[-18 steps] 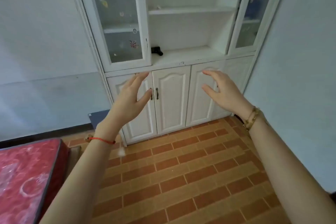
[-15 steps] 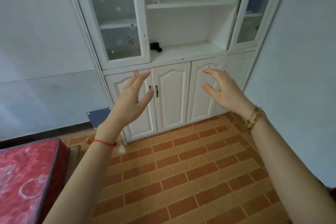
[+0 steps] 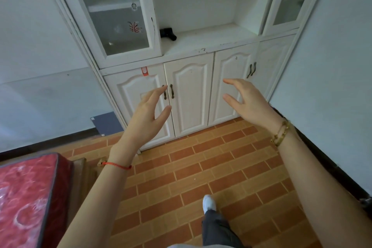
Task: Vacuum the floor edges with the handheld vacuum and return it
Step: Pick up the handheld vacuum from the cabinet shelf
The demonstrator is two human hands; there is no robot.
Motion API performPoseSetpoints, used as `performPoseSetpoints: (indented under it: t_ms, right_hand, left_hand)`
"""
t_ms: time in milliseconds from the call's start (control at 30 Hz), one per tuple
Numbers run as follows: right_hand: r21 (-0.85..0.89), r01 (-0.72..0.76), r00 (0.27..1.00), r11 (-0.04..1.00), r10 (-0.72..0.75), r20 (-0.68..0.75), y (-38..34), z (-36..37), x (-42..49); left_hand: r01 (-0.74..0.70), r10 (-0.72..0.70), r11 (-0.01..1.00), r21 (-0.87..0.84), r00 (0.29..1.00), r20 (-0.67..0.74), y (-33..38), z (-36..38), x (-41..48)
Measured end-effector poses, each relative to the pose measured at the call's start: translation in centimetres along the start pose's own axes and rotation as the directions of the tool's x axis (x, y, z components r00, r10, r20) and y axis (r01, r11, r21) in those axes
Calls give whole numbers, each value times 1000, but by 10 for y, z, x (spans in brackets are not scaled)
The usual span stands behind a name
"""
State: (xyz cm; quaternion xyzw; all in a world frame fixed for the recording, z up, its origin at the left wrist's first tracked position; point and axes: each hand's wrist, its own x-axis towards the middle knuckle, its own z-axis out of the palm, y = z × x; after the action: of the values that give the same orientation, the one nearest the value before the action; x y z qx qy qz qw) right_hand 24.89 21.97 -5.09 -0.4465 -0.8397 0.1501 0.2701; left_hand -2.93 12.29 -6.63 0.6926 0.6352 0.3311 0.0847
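A small black handheld vacuum (image 3: 168,33) lies at the left end of the open shelf of a white cabinet (image 3: 211,42), partly hidden behind the glass door frame. My left hand (image 3: 148,115) is raised in front of the lower cabinet doors, fingers apart, holding nothing. My right hand (image 3: 248,102) is held up level with it, also with spread fingers and nothing in it. Both hands are well below the vacuum and apart from it.
A red mattress (image 3: 26,197) on a wooden frame fills the lower left. Brick-pattern floor tiles (image 3: 201,167) run to dark skirting along the right wall (image 3: 332,163). A blue board (image 3: 106,124) leans left of the cabinet. My foot in a white shoe (image 3: 209,203) is stepping forward.
The cabinet has come closer and sits higher in view. My hands have dropped lower against its doors, both staying open. My foot has come into view.
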Motion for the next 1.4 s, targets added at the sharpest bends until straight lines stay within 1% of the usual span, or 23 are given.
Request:
performPoseSetpoints:
  t_ms: [167,300,467,600,833,1033,1200,1400]
  right_hand:
    - [49,-31,999,998,29,41,46,11,51]
    - [68,-34,999,997,31,44,82,11,106]
    - [96,-6,998,995,0,55,120,14,179]
    - [122,23,997,992,-31,64,145,23,226]
    - [158,46,988,986,-67,136,176,50,289]
    - [186,28,983,982,-61,173,198,79,339]
    - [212,19,982,977,-58,179,217,101,399]
    - [237,24,985,971,-63,159,228,118,495]
  left_hand:
    - [11,-11,1000,-6,1000,15,-15,23,61]
    - [14,-14,1000,13,1000,7,-21,37,124]
    - [51,-50,998,27,998,-32,-29,55,194]
    - [81,-79,996,30,995,-64,-40,68,233]
    - [137,-135,990,26,988,-69,-69,87,280]
    - [174,-172,985,20,983,-67,-107,104,327]
    - [178,-178,984,-1,980,-89,-139,113,382]
    - [181,-184,983,-39,976,-114,-178,116,463]
